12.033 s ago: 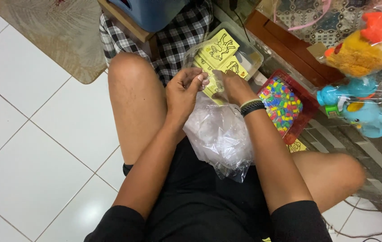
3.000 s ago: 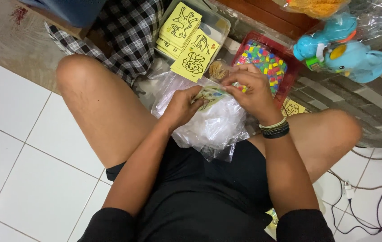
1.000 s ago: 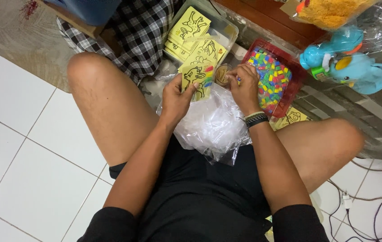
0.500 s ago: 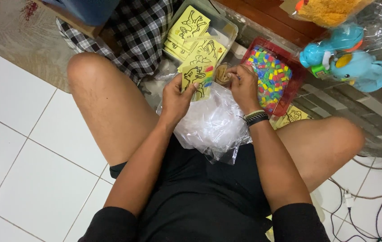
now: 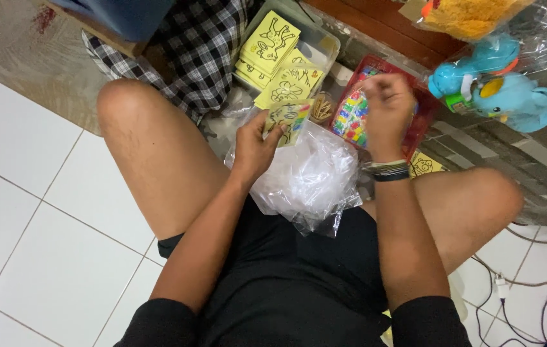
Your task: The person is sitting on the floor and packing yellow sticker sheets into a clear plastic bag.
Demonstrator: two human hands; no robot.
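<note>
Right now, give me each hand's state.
Left hand: grip closed on a yellow picture card.
Right hand: fingers curled, blurred; contents cannot be told.

blue plush toy (image 5: 498, 90) in clear wrap | checked cloth (image 5: 202, 51) | white cables (image 5: 524, 302), perhaps a charger

White tiled floor (image 5: 23, 212) with dark grout lines on the left and below. Beige patterned rug (image 5: 26, 58) top left, small red stain near its upper edge. Black-and-white checked cloth (image 5: 202, 48) lies over the rug edge, next to a blue box (image 5: 129, 13) at the top. Dark wooden furniture edge (image 5: 376, 22) runs diagonally top right. Grey striped mat (image 5: 530, 173) on the right. Thin cables (image 5: 530, 283) trail across tiles bottom right. Light even, soft, no hard shadows.
</note>
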